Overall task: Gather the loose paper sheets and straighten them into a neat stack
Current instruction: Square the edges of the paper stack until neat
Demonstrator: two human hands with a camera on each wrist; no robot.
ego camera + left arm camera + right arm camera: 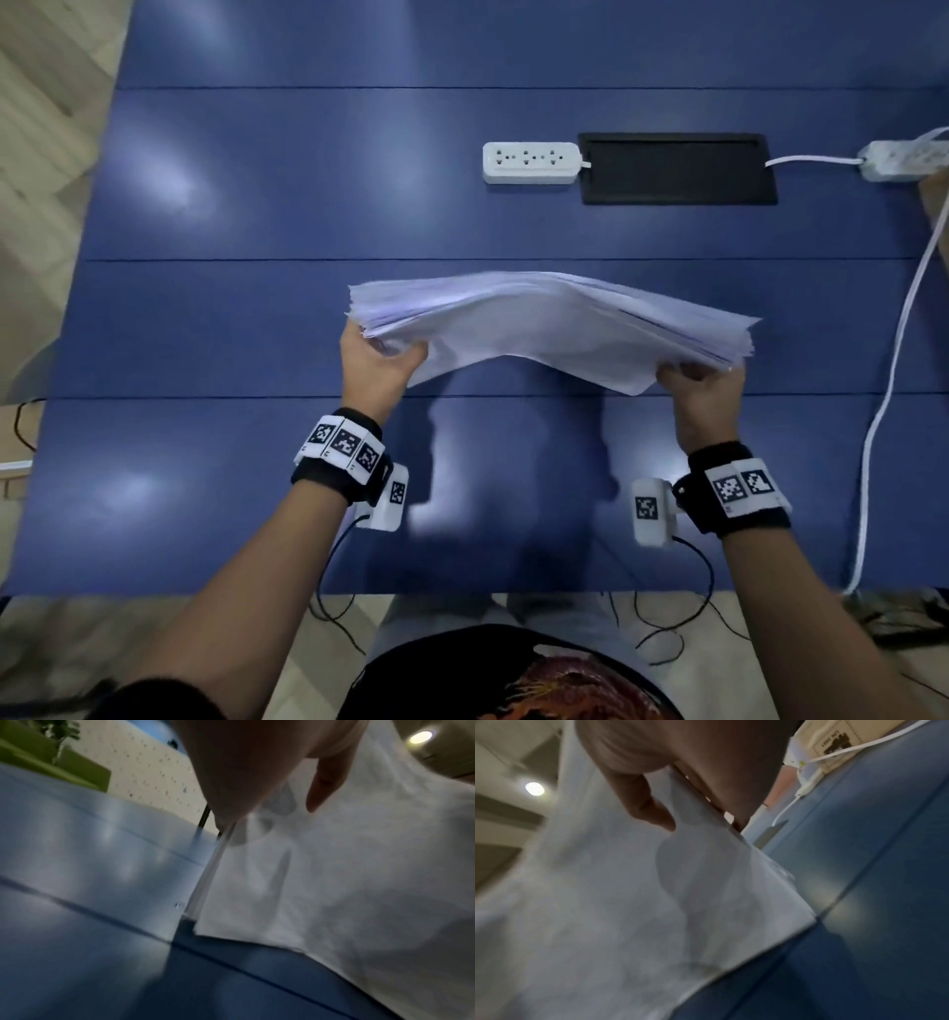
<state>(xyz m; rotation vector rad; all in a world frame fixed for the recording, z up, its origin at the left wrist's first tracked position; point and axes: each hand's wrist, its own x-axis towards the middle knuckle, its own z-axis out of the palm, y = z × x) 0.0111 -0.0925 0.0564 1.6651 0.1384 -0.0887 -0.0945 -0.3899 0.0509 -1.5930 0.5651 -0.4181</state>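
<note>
Where papers hover: blue table

No text can be read: the wristbands carry only black-and-white square marker codes, and a label on a cardboard box is too blurred.

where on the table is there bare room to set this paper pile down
Bare blue table lies left of the paper stack, and under it, between the left hand and right hand. It is crowded far right: power strip, black panel, white cable.
</note>
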